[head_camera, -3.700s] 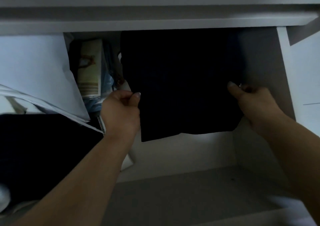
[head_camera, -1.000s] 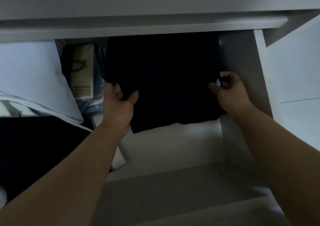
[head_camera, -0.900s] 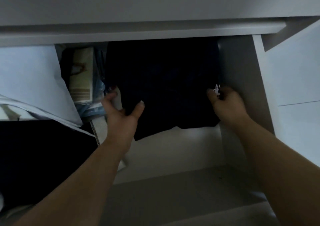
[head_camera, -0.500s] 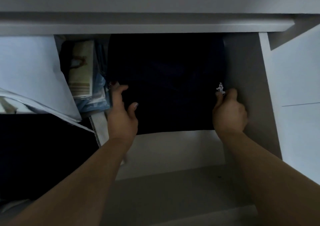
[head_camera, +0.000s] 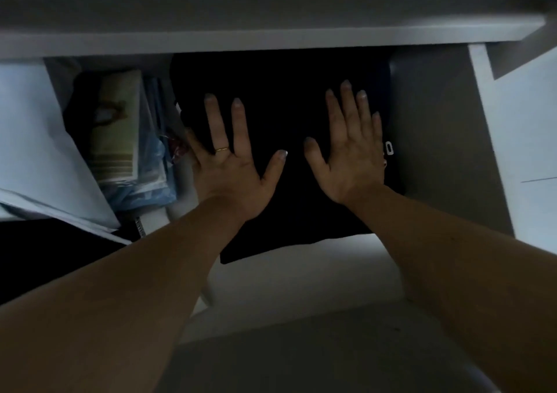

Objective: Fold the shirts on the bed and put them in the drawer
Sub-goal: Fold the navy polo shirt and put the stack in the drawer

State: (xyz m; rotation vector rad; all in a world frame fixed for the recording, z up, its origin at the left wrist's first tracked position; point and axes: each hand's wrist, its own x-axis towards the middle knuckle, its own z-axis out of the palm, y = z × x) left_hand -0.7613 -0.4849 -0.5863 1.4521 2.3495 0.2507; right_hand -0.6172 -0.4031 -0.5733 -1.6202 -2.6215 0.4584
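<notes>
A folded dark navy shirt (head_camera: 286,97) lies flat inside the open white drawer (head_camera: 437,139), its far part tucked under the cabinet top. My left hand (head_camera: 232,163) rests palm down on the shirt's left half with fingers straight and spread; a thin ring shows on one finger. Beside it, my right hand (head_camera: 349,157) lies flat on the right half, fingers straight too. A small white logo (head_camera: 388,147) shows at the shirt's right edge. The shirt's near edge (head_camera: 271,248) sits unevenly over the pale drawer bottom.
Left of the shirt, books and a blue plastic bag (head_camera: 120,139) stand in the drawer. A white sheet (head_camera: 33,139) leans at far left, with dark fabric (head_camera: 45,260) below it. The cabinet's overhanging top (head_camera: 271,30) hides the drawer's back. A bare grey strip lies right of the shirt.
Both hands have let go of the shirt's side edges. They have moved inward and forward onto its top, where they now lie flat with fingers spread. The shirt lies lower in the drawer.
</notes>
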